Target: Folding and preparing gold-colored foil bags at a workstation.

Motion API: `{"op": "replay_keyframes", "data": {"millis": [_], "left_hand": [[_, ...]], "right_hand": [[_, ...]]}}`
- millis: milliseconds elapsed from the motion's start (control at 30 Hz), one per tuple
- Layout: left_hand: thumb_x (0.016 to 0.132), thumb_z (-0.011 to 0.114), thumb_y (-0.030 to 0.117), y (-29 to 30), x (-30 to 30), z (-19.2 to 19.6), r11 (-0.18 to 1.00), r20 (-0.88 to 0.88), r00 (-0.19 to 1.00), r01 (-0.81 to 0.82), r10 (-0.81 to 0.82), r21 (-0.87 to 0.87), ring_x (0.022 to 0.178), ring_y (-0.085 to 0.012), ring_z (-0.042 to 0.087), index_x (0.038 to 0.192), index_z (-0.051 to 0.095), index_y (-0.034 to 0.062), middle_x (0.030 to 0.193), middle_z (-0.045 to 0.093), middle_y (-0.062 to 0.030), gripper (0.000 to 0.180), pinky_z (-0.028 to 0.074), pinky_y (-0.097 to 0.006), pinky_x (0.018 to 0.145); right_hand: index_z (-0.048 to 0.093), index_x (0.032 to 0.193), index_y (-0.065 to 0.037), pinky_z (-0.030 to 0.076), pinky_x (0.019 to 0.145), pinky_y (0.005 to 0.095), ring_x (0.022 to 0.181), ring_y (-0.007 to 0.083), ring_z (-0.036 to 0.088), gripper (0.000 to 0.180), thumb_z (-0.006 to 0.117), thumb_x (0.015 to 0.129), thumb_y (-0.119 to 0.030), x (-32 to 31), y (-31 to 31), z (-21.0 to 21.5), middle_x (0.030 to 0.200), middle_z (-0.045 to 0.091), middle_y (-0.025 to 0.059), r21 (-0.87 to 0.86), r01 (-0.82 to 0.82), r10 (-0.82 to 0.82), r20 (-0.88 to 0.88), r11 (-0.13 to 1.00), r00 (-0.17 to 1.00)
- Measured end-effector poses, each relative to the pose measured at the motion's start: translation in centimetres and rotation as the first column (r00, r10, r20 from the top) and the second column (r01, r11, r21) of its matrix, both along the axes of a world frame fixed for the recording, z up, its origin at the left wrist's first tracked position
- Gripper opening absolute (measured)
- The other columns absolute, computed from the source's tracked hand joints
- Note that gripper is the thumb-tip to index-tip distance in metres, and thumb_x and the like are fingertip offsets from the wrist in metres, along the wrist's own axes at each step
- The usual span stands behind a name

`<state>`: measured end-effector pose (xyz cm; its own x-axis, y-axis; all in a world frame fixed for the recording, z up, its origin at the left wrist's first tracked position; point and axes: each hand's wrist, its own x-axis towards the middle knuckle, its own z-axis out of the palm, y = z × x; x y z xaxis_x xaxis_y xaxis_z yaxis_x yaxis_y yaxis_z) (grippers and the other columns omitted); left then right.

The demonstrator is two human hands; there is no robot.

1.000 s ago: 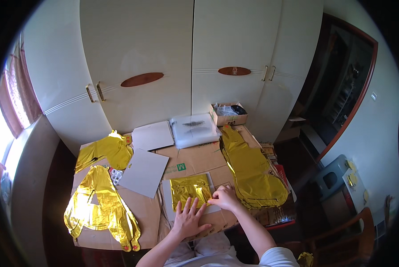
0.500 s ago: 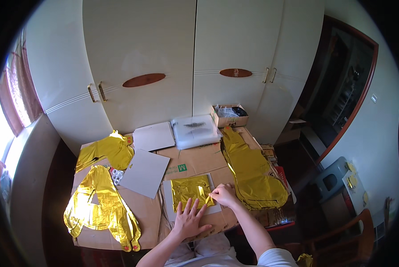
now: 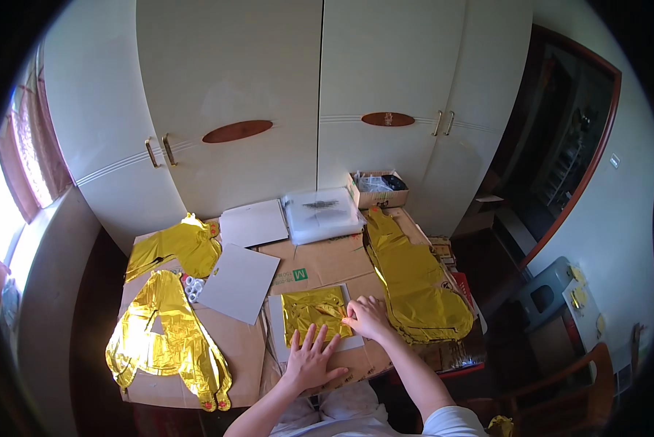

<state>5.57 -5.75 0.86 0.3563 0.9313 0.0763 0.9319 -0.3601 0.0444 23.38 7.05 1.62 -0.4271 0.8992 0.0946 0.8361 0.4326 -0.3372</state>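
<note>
**Q:** Report the layout, starting far to the left of your fingers.

**A:** Well left of my fingers, a large crinkled gold foil letter balloon (image 3: 168, 341) lies flat on the brown cardboard-covered table (image 3: 236, 349). Beyond it, a second crumpled gold foil balloon (image 3: 175, 247) lies toward the white wardrobe doors (image 3: 268, 95). Between the two balloons sits a small cluster of clear tape rolls (image 3: 191, 287). Nearer my fingers, still to their left, a grey rectangular card sheet (image 3: 239, 282) lies tilted; a second grey card sheet (image 3: 254, 223) lies beyond it.

**Q:** State of the left hand?

**A:** My left hand (image 3: 311, 361) rests palm down, fingers spread apart and extended. The fingertips lie on the near edge of the folded square of gold foil (image 3: 314, 312), which rests on a white backing card (image 3: 277, 331). Nothing is clamped.

**Q:** Right hand?

**A:** My right hand (image 3: 368, 317) sits at the right edge of the same gold square, fingers curled together against the foil. I cannot tell whether they pinch it or only press on it.

**Q:** Further right and beyond?

**A:** Beyond the fingertips lies a clear lidded plastic box (image 3: 322, 214), then a small open cardboard carton (image 3: 378, 191). Just right of my right hand lies a long stack of flat gold foil balloons (image 3: 414, 288).
</note>
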Motion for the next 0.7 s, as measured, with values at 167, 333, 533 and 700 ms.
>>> {"op": "replay_keyframes", "data": {"millis": [167, 333, 533, 700], "left_hand": [[0.084, 0.035, 0.078, 0.0, 0.0, 0.1, 1.000, 0.009, 1.000, 0.002, -0.002, 0.010, 0.143, -0.0378, 0.024, 0.150, 0.034, 0.0221, 0.154, 0.031, -0.0169, 0.086, 0.014, -0.064, 0.112], [0.084, 0.036, 0.078, 0.0, 0.0, 0.1, 1.000, 0.015, 1.000, 0.002, -0.002, 0.015, 0.143, -0.0377, 0.025, 0.150, 0.034, 0.0222, 0.153, 0.031, -0.0168, 0.086, 0.014, -0.064, 0.111], [0.084, 0.037, 0.077, 0.0, 0.1, 0.2, 1.000, 0.007, 1.000, -0.001, 0.001, 0.013, 0.143, -0.0374, 0.025, 0.150, 0.034, 0.0223, 0.153, 0.032, -0.0168, 0.086, 0.015, -0.063, 0.112], [0.083, 0.037, 0.078, -0.1, 0.1, 0.3, 1.000, 0.002, 1.000, -0.002, 0.002, 0.013, 0.143, -0.0372, 0.025, 0.149, 0.034, 0.0222, 0.153, 0.032, -0.0167, 0.086, 0.015, -0.063, 0.112]], "right_hand": [[0.068, 0.084, -0.020, 0.040, 0.083, 0.0403, 0.098, 0.0182, 0.058, 0.005, 0.068, 0.081, -0.023, 0.6, -1.1, -1.8, 0.094, 0.064, -0.0057, 0.372, -0.216, 0.269, -0.098, 0.903, 0.958], [0.070, 0.092, -0.018, 0.040, 0.084, 0.0386, 0.102, 0.0160, 0.058, 0.012, 0.068, 0.081, -0.024, 1.3, -2.1, -1.6, 0.102, 0.066, -0.0070, 0.433, -0.248, 0.307, -0.071, 0.867, 0.949], [0.071, 0.103, -0.015, 0.040, 0.089, 0.0388, 0.106, 0.0191, 0.055, 0.028, 0.073, 0.079, -0.031, 2.3, -1.9, -2.1, 0.113, 0.064, -0.0027, 0.452, -0.265, 0.333, -0.077, 0.852, 0.940], [0.071, 0.101, -0.013, 0.040, 0.091, 0.0400, 0.105, 0.0221, 0.055, 0.031, 0.076, 0.077, -0.032, 2.0, -1.8, -1.7, 0.113, 0.061, 0.0004, 0.376, -0.204, 0.294, -0.199, 0.904, 0.935]]}}
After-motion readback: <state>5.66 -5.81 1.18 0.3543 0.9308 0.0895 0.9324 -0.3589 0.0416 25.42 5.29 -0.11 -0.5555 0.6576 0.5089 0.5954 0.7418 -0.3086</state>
